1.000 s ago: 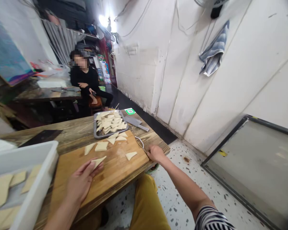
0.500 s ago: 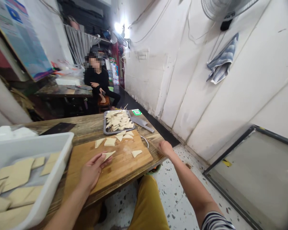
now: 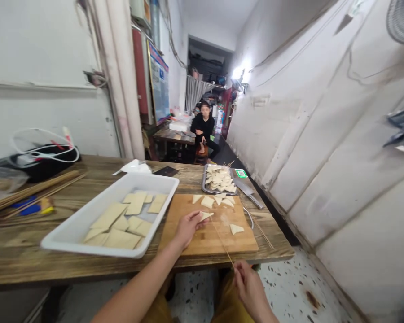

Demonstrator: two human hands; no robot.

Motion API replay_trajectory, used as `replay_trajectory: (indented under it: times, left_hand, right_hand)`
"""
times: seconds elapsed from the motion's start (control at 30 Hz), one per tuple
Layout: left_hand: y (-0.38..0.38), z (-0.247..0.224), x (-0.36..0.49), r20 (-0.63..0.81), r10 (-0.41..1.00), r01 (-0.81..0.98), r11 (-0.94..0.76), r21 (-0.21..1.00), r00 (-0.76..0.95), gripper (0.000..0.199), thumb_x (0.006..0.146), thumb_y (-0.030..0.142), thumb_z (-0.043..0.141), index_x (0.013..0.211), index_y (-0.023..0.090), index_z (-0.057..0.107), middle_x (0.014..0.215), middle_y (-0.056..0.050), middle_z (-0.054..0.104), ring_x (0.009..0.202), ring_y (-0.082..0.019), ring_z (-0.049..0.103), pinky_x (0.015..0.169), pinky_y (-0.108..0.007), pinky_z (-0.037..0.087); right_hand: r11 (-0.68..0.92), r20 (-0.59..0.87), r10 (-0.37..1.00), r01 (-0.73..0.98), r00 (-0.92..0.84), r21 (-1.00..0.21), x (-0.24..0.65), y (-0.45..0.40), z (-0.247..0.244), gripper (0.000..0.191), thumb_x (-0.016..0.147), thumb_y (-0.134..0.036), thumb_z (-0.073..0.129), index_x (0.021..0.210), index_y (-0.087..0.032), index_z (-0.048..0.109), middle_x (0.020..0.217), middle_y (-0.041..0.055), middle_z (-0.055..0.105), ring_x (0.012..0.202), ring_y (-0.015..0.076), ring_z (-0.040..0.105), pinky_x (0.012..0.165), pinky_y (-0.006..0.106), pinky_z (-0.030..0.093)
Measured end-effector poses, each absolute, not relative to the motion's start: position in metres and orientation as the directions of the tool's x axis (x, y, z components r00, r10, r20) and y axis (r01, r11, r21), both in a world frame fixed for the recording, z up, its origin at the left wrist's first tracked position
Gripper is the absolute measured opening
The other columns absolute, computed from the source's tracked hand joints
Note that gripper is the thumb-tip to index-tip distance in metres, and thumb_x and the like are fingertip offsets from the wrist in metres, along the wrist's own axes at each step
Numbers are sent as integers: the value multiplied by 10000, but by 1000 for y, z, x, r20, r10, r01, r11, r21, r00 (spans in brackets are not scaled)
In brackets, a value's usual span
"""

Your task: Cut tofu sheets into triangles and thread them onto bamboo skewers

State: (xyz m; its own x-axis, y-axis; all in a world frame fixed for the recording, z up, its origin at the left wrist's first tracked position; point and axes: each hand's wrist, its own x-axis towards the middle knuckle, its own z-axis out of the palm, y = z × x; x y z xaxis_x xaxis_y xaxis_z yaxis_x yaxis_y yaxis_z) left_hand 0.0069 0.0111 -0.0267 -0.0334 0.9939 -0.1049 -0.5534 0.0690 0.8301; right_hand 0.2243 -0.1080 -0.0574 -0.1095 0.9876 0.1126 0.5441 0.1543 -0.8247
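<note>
Above the wooden cutting board (image 3: 202,240), my left hand (image 3: 187,229) pinches a folded triangle of tofu sheet (image 3: 206,216). Between the fingers of my right hand (image 3: 249,280), in front of the table edge, is a thin bamboo skewer (image 3: 225,247). Its far tip points at the triangle and looks close to it; whether it touches, I cannot tell. Another folded piece (image 3: 236,229) lies on the board's right side. Several more pieces, among them a squarish one (image 3: 207,202), lie along the board's far edge. Behind them a metal tray (image 3: 204,186) holds a pile of skewered pieces (image 3: 219,178).
To the left, a white plastic tub (image 3: 97,249) contains flat tofu sheets (image 3: 123,238). A cleaver (image 3: 248,192) and loose skewers (image 3: 264,234) lie right of the board. Bundled sticks (image 3: 37,190) rest at far left. A person (image 3: 204,128) sits in the background.
My right hand has come from the table's right side to the front of the board, bringing a skewer toward the triangle. My left hand still holds the triangle. The view has swung left.
</note>
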Motion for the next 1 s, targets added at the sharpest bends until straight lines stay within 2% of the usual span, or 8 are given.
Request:
replay_trajectory:
  times: [0.23,0.33,0.43,0.53,0.63,0.8,0.9,1.0]
  left_hand:
    - [10,-27,10,-63,997,-526,31,850,-43,297,642,281,733,867,103,656,805,-97,696,698,-187,672,699,-315,541]
    - [11,-29,10,-62,997,-533,29,846,-44,297,649,292,726,864,102,652,818,-93,693,709,-192,674,701,-316,539]
    - [11,-32,9,-73,996,-553,39,833,-40,296,663,273,717,895,106,640,864,-88,690,747,-188,673,729,-317,539]
    - [12,-33,7,-87,996,-575,55,816,-27,288,680,249,704,920,109,626,869,-80,690,765,-178,672,756,-322,540]
    - [12,-32,4,-99,995,-594,69,802,-17,275,697,230,690,930,103,619,860,-81,691,770,-176,671,767,-326,542]
    - [11,-29,1,-120,993,-619,83,781,-18,245,709,204,677,918,92,615,874,-97,689,792,-183,671,763,-320,548]
    - [12,-29,1,-135,991,-625,94,775,-18,218,708,197,677,887,94,605,843,-91,688,785,-185,673,757,-322,551]
    - [12,-29,1,-140,990,-622,96,777,-22,208,703,192,680,868,97,596,825,-84,684,775,-182,673,745,-315,552]
  right_hand:
    - [-120,-179,978,406,-110,-906,193,-88,-69,330,770,-547,483,805,-232,394,438,-74,531,242,97,416,246,161,250]
    - [-97,-159,977,369,-141,-924,177,-81,-55,361,787,-572,442,791,-211,421,372,-84,498,218,76,372,229,137,201]
    - [-99,-159,971,302,-181,-948,169,-77,-41,394,780,-580,451,854,-193,450,357,-99,474,218,70,360,230,131,207]
    - [-133,-176,973,259,-149,-957,170,-82,-36,406,792,-590,417,881,-195,442,515,-60,565,268,67,420,253,147,288]
    - [-115,-132,986,152,-104,-982,178,-98,-39,381,815,-574,409,875,-197,423,720,-4,618,303,40,416,273,150,288]
    - [-5,-16,993,98,-116,-995,188,-132,-56,384,874,-534,372,1050,-198,425,740,3,605,327,27,366,332,156,249]
    - [-53,-63,990,78,-124,-996,188,-141,-65,408,860,-567,377,1037,-203,431,738,-3,595,301,18,343,311,153,212]
    - [-188,-186,967,4,-176,-982,183,-137,-63,451,794,-596,475,1026,-215,404,748,-18,597,279,19,375,276,140,222]
